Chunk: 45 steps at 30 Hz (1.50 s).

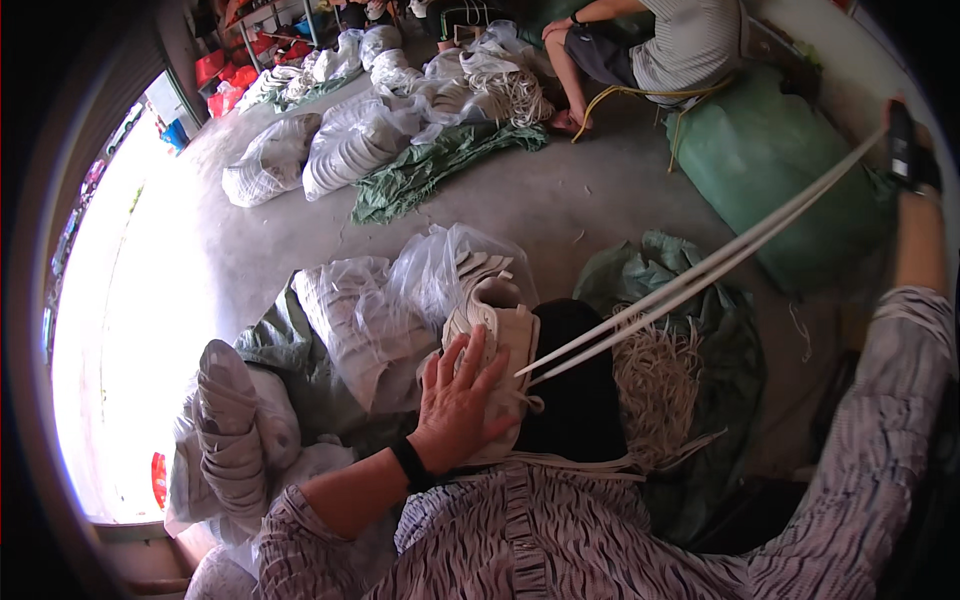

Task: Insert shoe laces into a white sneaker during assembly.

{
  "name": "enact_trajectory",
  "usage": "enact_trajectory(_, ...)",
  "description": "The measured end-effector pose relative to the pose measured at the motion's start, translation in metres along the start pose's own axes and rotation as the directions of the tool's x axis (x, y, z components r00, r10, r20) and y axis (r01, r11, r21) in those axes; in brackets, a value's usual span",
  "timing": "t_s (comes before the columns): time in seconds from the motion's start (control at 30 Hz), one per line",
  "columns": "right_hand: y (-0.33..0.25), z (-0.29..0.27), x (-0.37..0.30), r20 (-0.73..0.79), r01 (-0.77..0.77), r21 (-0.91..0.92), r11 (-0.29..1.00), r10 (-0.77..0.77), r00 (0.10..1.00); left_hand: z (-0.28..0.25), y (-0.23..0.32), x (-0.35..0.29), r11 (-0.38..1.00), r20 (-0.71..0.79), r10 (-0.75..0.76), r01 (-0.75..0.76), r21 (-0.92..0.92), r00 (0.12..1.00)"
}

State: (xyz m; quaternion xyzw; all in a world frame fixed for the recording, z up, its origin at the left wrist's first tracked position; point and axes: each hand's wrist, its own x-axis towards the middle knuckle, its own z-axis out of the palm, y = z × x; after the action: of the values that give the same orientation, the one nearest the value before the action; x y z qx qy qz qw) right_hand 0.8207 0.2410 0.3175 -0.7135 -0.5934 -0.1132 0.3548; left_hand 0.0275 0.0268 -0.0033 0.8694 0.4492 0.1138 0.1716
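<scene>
A beige shoe upper (515, 335) rests on my lap over a black cloth (570, 400), its ankle opening facing away from me. My left hand (458, 410) lies on the upper with the fingers spread and stretched out. From the upper, two strands of a white shoelace (690, 278) run taut up to the far right. There my right hand (925, 165) is closed on their end with the arm stretched out, partly hidden by a dark band and the picture's rim. Beside the black cloth lies a heap of loose cream laces (655, 385) on a green sack (735, 375).
Clear plastic bags of stacked uppers (360, 315) stand left of my lap. More bagged uppers (350, 150) lie across the floor on green sacking (430, 170). At the far right, a large stuffed green sack (780, 170) stands near a seated person (680, 50). A bright doorway opens on the left.
</scene>
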Motion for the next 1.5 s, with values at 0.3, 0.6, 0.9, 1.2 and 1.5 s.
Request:
enact_trajectory(0.3, 0.185, -0.088, 0.017, 0.175, 0.080, 0.673, 0.736, -0.263, 0.949, -0.034, 0.009, 0.061, 0.797, -0.036, 0.247, -0.224, -0.560, 0.968)
enact_trajectory(0.6, -0.270, 0.040, -0.243, 0.292, -0.116, 0.870, 0.479, -0.311, 0.905, -0.050, 0.028, 0.053, 0.567, 0.245, 0.138, 0.127, -0.814, 0.960)
enact_trajectory(0.9, -0.415, 0.223, -0.496, 0.807, -0.571, 0.476, 0.669, -0.590, -0.018, -0.047, 0.018, 0.022, 0.858, -0.066, 0.260, -0.262, -0.442, 0.963)
enact_trajectory(1.2, -0.442, 0.249, -0.533, 0.981, -0.805, 0.129, 0.579, -0.194, 0.018, -0.010, -0.021, -0.046, 0.990, -0.174, -0.129, 0.116, -0.080, 0.976)
enact_trajectory(1.5, -0.444, 0.255, -0.538, 0.991, -0.869, 0.040, 0.493, -0.129, -0.027, -0.006, -0.021, -0.033, 0.958, -0.135, -0.073, 0.032, -0.286, 0.988)
